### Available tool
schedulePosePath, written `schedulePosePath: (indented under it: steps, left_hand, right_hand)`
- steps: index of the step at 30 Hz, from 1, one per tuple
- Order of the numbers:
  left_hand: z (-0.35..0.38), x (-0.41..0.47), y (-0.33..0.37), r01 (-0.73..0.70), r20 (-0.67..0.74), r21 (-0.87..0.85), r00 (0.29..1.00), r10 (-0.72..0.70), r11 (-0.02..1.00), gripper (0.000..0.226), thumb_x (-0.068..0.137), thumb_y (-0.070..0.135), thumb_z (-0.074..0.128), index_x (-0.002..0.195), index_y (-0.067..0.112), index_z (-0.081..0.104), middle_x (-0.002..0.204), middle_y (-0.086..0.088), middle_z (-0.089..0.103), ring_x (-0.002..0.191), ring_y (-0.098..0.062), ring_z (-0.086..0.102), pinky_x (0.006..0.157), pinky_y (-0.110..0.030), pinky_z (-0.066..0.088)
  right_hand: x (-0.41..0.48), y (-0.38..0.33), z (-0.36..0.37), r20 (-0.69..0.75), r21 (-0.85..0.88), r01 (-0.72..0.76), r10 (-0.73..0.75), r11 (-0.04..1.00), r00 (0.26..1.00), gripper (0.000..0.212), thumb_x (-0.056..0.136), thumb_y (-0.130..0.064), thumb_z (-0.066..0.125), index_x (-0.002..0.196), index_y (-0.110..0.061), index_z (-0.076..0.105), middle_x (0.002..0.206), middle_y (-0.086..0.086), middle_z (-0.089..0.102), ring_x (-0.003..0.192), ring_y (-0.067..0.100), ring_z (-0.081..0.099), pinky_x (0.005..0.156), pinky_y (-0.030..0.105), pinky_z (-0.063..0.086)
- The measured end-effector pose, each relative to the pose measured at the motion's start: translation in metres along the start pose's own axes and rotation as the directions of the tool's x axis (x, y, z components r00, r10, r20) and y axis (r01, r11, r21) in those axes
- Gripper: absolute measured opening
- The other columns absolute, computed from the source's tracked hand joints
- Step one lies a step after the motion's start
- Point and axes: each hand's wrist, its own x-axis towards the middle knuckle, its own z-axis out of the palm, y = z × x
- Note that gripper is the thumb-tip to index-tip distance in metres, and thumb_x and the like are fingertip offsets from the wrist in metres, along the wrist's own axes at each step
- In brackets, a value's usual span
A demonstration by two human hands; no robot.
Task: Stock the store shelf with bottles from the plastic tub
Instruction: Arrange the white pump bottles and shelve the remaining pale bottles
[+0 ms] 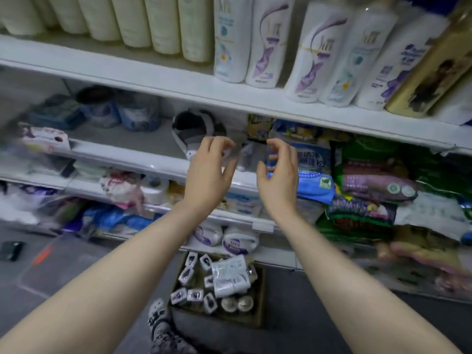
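Head view: left hand (212,172) and right hand (279,177) empty, fingers (221,143) loosely curled; small bottles (195,295) in plastic tub (259,300) look light, slick, so grab mid-body.

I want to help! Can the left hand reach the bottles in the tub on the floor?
Probably yes. The left hand looks empty, and the tub sits open below it with nothing covering the bottles; it only needs lowering.
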Motion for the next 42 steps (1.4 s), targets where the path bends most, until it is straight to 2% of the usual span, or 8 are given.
schedulePosePath:
  steps: [11,17,21,25,33,37,39,42]
  left_hand:
    - [0.061,-0.125,-0.068,0.281,0.234,0.092,0.927,-0.295,0.955,0.023,0.092,0.023,0.065,0.113,0.016,0.057,0.108,0.001,0.057,0.089,-0.016,0.058,0.073,-0.021,0.036]
    - [0.112,-0.181,-0.13,0.373,0.378,0.1,0.843,-0.382,0.922,0.028,0.092,0.021,0.066,0.118,0.016,0.059,0.116,-0.001,0.058,0.103,-0.02,0.056,0.084,-0.031,0.046]
    - [0.146,-0.223,-0.172,0.424,0.452,0.125,0.781,-0.432,0.897,0.025,0.092,0.023,0.063,0.117,0.021,0.061,0.114,0.004,0.059,0.101,-0.021,0.06,0.084,-0.036,0.048]
    - [0.184,-0.259,-0.217,0.475,0.526,0.141,0.707,-0.472,0.868,0.027,0.094,0.02,0.06,0.121,0.023,0.061,0.115,0.0,0.062,0.101,-0.022,0.061,0.081,-0.029,0.045]
    - [0.248,-0.314,-0.29,0.457,0.624,0.207,0.619,-0.477,0.865,0.04,0.088,0.018,0.07,0.127,0.015,0.06,0.118,-0.008,0.06,0.104,-0.025,0.059,0.088,-0.036,0.05]
    - [0.281,-0.337,-0.322,0.439,0.675,0.258,0.555,-0.485,0.861,0.046,0.089,0.02,0.07,0.132,0.016,0.056,0.127,-0.008,0.06,0.11,-0.026,0.06,0.089,-0.032,0.045]
    - [0.296,-0.346,-0.333,0.438,0.698,0.276,0.52,-0.492,0.855,0.049,0.089,0.02,0.069,0.135,0.016,0.054,0.13,-0.01,0.059,0.113,-0.029,0.059,0.093,-0.037,0.046]
    - [0.32,-0.359,-0.349,0.441,0.731,0.273,0.482,-0.483,0.855,0.057,0.09,0.018,0.069,0.142,0.015,0.047,0.142,-0.011,0.05,0.127,-0.029,0.05,0.102,-0.038,0.042]
  right_hand:
    - [-0.135,0.091,0.024,0.181,-0.073,-0.366,0.373,0.928,0.91,0.045,0.084,0.004,0.062,0.125,-0.016,0.057,0.117,-0.001,0.054,0.097,0.009,0.054,0.084,0.026,0.048]
    - [-0.211,0.142,0.055,0.238,-0.128,-0.569,0.582,0.812,0.778,0.039,0.089,0.003,0.062,0.121,-0.019,0.058,0.12,-0.003,0.054,0.095,-0.005,0.054,0.076,0.003,0.041]
    - [-0.259,0.176,0.08,0.264,-0.186,-0.651,0.676,0.736,0.688,0.036,0.093,-0.006,0.062,0.125,-0.023,0.058,0.123,-0.003,0.058,0.106,0.011,0.06,0.082,0.01,0.046]
    - [-0.296,0.211,0.11,0.242,-0.245,-0.685,0.727,0.686,0.642,0.039,0.093,-0.005,0.061,0.128,-0.022,0.059,0.131,-0.002,0.057,0.113,0.014,0.06,0.091,0.033,0.054]
    - [-0.354,0.284,0.16,0.199,-0.364,-0.729,0.813,0.58,0.548,0.039,0.092,-0.011,0.064,0.127,-0.027,0.057,0.124,-0.002,0.059,0.1,0.012,0.06,0.081,0.031,0.053]
    - [-0.39,0.315,0.188,0.203,-0.461,-0.723,0.854,0.515,0.479,0.044,0.09,-0.022,0.066,0.127,-0.036,0.048,0.122,0.001,0.061,0.109,0.022,0.061,0.087,0.046,0.055]
    - [-0.407,0.328,0.199,0.219,-0.468,-0.742,0.876,0.48,0.429,0.049,0.09,-0.023,0.067,0.135,-0.027,0.048,0.121,0.008,0.061,0.109,0.026,0.061,0.091,0.04,0.053]
    - [-0.426,0.349,0.216,0.23,-0.493,-0.761,0.907,0.422,0.354,0.054,0.097,-0.023,0.064,0.145,-0.01,0.043,0.128,0.014,0.057,0.11,0.023,0.058,0.074,0.005,0.035]
